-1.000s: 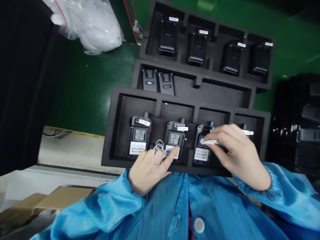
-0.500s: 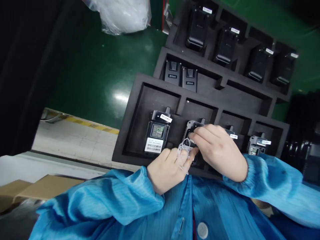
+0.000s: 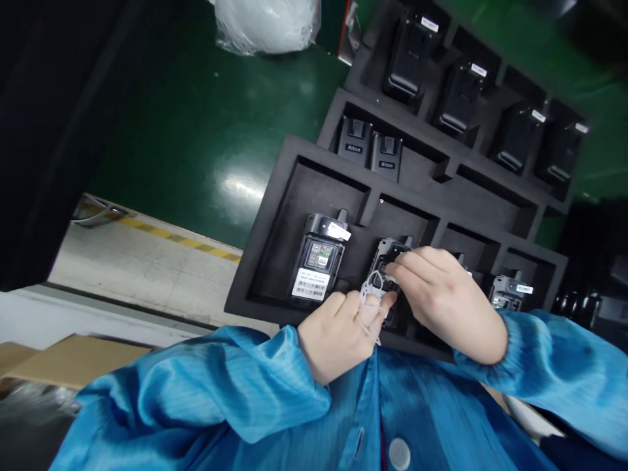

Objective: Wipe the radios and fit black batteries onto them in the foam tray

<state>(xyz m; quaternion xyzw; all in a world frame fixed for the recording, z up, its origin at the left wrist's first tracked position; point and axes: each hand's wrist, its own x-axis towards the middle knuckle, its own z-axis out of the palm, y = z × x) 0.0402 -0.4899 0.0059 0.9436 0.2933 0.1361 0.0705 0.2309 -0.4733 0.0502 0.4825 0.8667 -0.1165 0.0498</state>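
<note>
Two bare hands close together at the second radio from the left (image 3: 389, 246), inside its compartment of the front foam tray (image 3: 261, 239). Left hand (image 3: 338, 337) loosely curled at the radio's lower part, with pale strands (image 3: 364, 301) looped about its fingers; impossible to tell what, if anything, lies under the curl. Right hand (image 3: 444, 301) bent over the same radio, fingertips drawn together; gap and contents hidden from view. To the left, in the next compartment, a radio with exposed green board (image 3: 321, 252) and barcode label (image 3: 311, 284). To the right, a third, mostly covered, and a fourth (image 3: 507, 294). Beyond, a middle tray (image 3: 490, 193) with two "Riton" pieces (image 3: 354, 140), then a far tray (image 3: 367, 65) with four black devices (image 3: 407, 55). Underneath, a green tabletop (image 3: 186, 144); near its far edge, a plastic bag (image 3: 267, 26).
</note>
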